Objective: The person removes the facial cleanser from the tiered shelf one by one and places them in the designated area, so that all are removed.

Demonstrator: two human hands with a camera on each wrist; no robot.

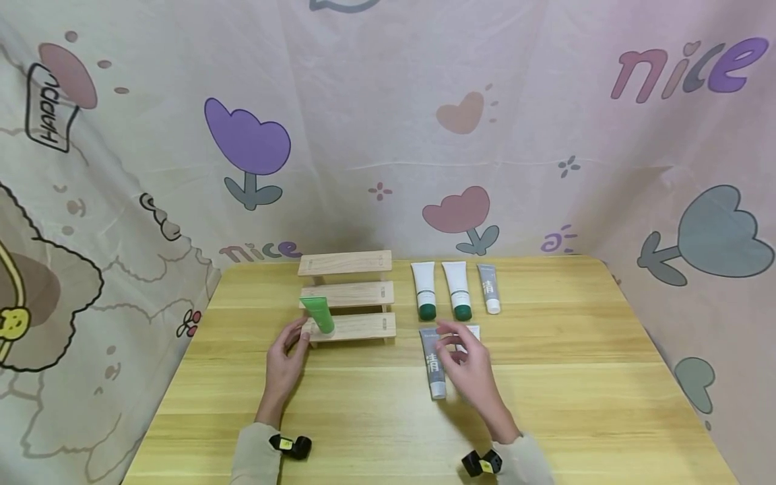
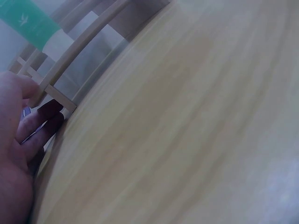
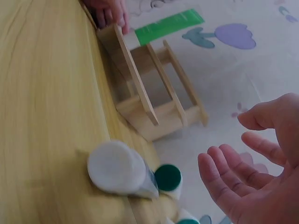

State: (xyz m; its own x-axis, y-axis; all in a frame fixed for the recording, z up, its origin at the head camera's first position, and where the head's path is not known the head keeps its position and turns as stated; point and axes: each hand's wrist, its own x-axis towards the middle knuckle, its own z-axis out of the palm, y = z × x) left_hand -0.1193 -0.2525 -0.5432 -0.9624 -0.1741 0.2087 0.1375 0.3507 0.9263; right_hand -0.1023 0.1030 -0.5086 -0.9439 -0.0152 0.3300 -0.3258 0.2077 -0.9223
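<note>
A three-tier wooden rack (image 1: 360, 327) stands at the back left of the table. On the left end of its lowest step a green tube (image 1: 318, 313) stands on its white cap, leaning slightly. My left hand (image 1: 285, 358) holds that step's left end, with fingers around the edge and near the leg in the left wrist view. My right hand (image 1: 473, 370) hovers over a grey tube (image 1: 431, 360) lying on the table; its fingers are loosely bent and hold nothing. Partly behind the right hand lies a white tube (image 1: 474, 332), mostly hidden.
Two white tubes with green caps (image 1: 427, 312) lie side by side right of the rack. A smaller grey tube (image 1: 488, 288) lies beside them. The wooden table (image 1: 564, 397) ends at a patterned cloth (image 1: 364, 135) hanging behind and at both sides.
</note>
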